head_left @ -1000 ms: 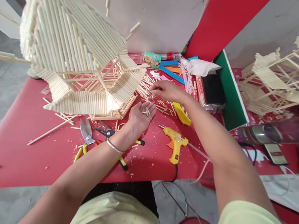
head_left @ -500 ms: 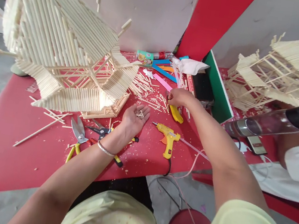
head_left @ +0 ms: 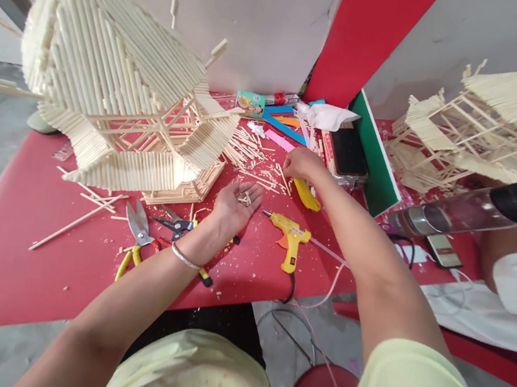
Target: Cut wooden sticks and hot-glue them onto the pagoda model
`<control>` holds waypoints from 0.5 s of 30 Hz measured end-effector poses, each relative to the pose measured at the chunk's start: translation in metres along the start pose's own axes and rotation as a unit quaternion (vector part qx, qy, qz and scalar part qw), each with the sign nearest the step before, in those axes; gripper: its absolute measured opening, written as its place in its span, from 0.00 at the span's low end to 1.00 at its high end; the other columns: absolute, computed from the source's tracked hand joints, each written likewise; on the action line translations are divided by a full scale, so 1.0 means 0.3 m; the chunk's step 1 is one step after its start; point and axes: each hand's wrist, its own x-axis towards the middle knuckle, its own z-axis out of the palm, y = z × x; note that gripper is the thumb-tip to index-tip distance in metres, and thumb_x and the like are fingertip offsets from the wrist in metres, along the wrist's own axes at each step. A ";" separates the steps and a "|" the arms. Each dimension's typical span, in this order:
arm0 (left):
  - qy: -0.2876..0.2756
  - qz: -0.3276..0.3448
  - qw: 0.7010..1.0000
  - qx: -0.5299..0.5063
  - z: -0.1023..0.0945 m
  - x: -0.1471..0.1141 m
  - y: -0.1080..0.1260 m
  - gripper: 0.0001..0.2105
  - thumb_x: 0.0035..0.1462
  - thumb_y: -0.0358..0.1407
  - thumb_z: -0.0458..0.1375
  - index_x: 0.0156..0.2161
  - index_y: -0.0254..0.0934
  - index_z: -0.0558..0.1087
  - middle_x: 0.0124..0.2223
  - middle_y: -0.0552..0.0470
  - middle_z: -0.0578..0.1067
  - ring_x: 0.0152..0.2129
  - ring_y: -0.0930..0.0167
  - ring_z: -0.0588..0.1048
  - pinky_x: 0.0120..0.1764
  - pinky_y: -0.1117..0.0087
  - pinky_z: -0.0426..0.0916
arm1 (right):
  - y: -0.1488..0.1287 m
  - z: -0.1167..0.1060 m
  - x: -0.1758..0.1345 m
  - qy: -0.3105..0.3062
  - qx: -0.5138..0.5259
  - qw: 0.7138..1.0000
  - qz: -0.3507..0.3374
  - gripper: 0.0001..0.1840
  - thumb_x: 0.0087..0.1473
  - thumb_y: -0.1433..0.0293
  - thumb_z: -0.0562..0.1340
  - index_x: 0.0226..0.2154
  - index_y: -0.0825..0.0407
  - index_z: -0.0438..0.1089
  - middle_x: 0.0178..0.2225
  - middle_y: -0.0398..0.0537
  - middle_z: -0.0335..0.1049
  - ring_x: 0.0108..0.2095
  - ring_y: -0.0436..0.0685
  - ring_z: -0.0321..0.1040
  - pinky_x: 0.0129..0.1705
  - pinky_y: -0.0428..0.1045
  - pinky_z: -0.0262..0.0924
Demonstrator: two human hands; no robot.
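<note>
Palm up, my left hand [head_left: 235,209] carries several short wooden stick pieces [head_left: 246,199] lying in its palm, fingers stretched out. My right hand [head_left: 303,164] reaches over the loose sticks with its fingers pinched together, hiding whatever is between the tips. Right below it lies a yellow-handled tool [head_left: 306,196], partly covered by the hand. A yellow glue gun [head_left: 288,239] rests on the table between my forearms. To the left stands a stick-built house model [head_left: 122,93] with a slatted roof, and small sticks [head_left: 245,147] are scattered beside it.
Shears [head_left: 138,227] and black-bladed cutters [head_left: 179,225] lie by my left wrist. A green-sided box [head_left: 375,156], a phone [head_left: 351,150] and a tin [head_left: 250,104] stand at the back. On the right are a bottle [head_left: 477,205], another model [head_left: 453,139] and another person's arm.
My right hand has shifted slightly left and down over the sticks. My left hand stays nearly in place with the pieces in its palm. The view has moved slightly.
</note>
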 end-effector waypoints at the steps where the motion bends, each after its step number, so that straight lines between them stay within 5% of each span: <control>1: 0.001 0.000 1.000 0.000 0.000 0.000 0.000 0.11 0.67 0.34 0.49 0.35 0.34 0.71 0.35 0.44 0.78 0.34 0.67 0.79 0.42 0.66 0.75 | 0.002 -0.006 0.003 0.002 0.006 1.000 -0.001 0.14 0.51 0.70 0.66 0.41 0.52 0.81 0.45 0.56 0.80 0.45 0.64 0.76 0.47 0.53 0.68; 6: 0.002 -0.004 1.000 0.000 -0.003 0.006 0.000 0.12 0.67 0.34 0.48 0.35 0.33 0.71 0.34 0.44 0.78 0.33 0.68 0.79 0.42 0.67 0.75 | -0.023 -0.010 0.009 0.005 0.029 0.999 -0.024 0.13 0.50 0.69 0.68 0.40 0.47 0.81 0.44 0.47 0.81 0.45 0.57 0.76 0.45 0.46 0.66; 15: -0.005 -0.007 1.000 0.000 0.000 0.022 0.010 0.11 0.67 0.35 0.49 0.36 0.35 0.71 0.36 0.42 0.78 0.35 0.67 0.79 0.42 0.67 0.74 | -0.049 0.012 0.026 0.003 0.027 1.000 -0.002 0.14 0.43 0.70 0.72 0.37 0.52 0.81 0.43 0.54 0.81 0.45 0.64 0.76 0.46 0.51 0.68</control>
